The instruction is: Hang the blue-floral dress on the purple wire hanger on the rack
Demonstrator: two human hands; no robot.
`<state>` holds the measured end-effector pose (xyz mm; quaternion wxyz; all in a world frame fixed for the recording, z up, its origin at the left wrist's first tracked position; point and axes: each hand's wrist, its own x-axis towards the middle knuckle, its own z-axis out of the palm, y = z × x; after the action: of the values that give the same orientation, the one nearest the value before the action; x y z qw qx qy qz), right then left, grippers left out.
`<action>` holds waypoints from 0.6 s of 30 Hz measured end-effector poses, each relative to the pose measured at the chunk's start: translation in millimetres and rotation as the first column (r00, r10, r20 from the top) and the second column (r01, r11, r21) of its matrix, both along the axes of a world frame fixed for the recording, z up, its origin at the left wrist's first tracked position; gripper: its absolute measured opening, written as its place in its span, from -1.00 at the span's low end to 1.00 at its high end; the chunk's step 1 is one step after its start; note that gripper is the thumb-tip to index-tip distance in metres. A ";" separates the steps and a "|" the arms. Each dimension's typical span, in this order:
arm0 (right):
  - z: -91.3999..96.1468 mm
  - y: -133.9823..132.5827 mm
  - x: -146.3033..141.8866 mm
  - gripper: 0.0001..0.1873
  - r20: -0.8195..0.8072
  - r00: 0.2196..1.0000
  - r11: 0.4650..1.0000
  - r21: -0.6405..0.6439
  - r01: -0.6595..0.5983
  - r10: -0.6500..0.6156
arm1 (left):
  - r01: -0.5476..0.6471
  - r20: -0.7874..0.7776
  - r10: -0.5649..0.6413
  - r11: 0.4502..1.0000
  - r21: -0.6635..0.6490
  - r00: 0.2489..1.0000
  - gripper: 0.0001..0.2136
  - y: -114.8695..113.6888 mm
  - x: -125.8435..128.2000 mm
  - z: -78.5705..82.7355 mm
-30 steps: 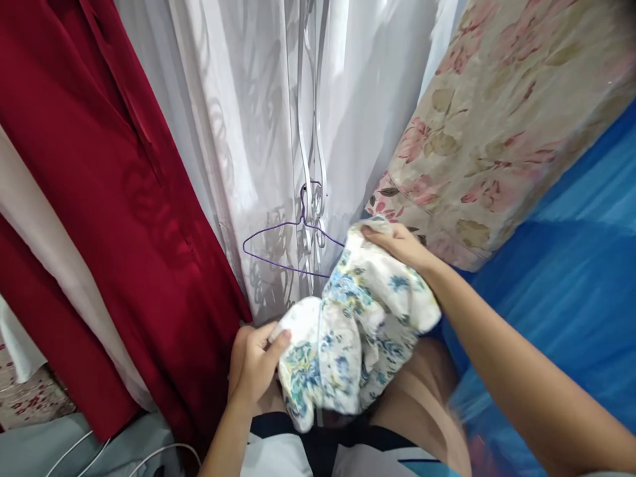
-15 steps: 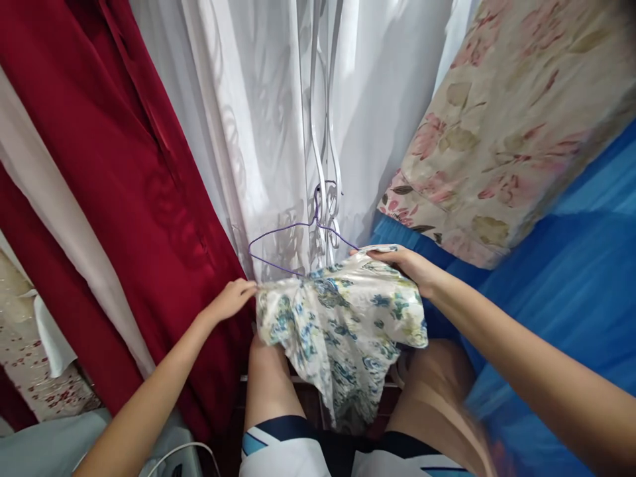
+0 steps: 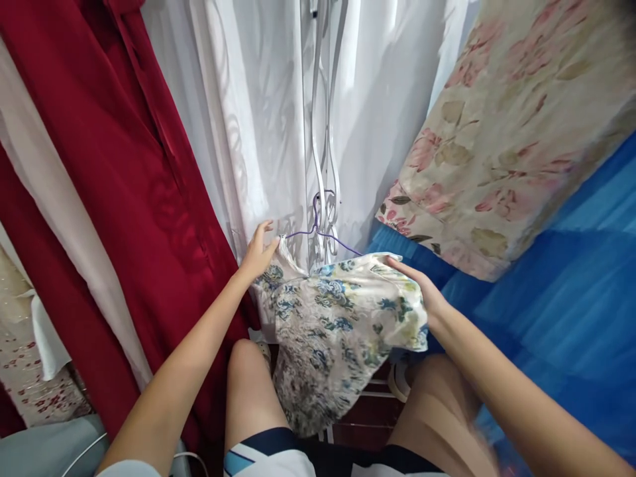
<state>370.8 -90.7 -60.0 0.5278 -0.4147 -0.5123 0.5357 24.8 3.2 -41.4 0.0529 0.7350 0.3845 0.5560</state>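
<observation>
A white blouse (image 3: 330, 324) with blue and green flowers hangs between my hands, above my knees. Its shoulders lie over a purple wire hanger (image 3: 342, 242), whose hook is up at the curled ends of a white metal rack. My left hand (image 3: 259, 255) pinches the blouse's left shoulder edge near the hanger's end, its index finger lifted. On the other side, my right hand (image 3: 417, 285) grips the right shoulder, with the thumb on top and the other fingers hidden under the cloth.
White curtains (image 3: 268, 119) hang behind the white metal rack (image 3: 320, 146). Dark red cloth (image 3: 149, 199) drapes at the left. Floral cloth (image 3: 497, 152) and blue tulle (image 3: 556, 318) hang at the right. A grey surface with a white cable (image 3: 191, 456) is at lower left.
My left hand has moved up and right, drawing the blouse's left shoulder over the hanger's left arm, which was bare before. My right hand has stayed nearly in place.
</observation>
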 end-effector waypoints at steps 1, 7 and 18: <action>-11.5 -2.4 1.7 -0.59 -0.040 0.999 0.999 -0.034 0.028 -0.029 | -0.051 0.022 0.051 0.999 0.007 0.998 -0.61 -4.4 -2.9 -2.3; -32.4 -9.1 1.9 -0.47 -0.108 0.807 0.795 0.135 0.591 -0.581 | -0.158 -0.133 0.163 0.986 0.043 0.978 -0.74 -30.1 4.7 -0.6; 50.5 -27.7 -41.5 -0.32 0.002 0.972 0.968 0.089 -0.233 0.234 | -0.232 0.176 0.231 0.973 -0.015 0.957 -0.81 -13.4 8.4 -8.3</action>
<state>329.3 -118.4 -9.5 0.4812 -0.3254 -0.5786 0.5725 33.2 -10.1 -49.7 0.0192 0.6329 0.4600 0.6225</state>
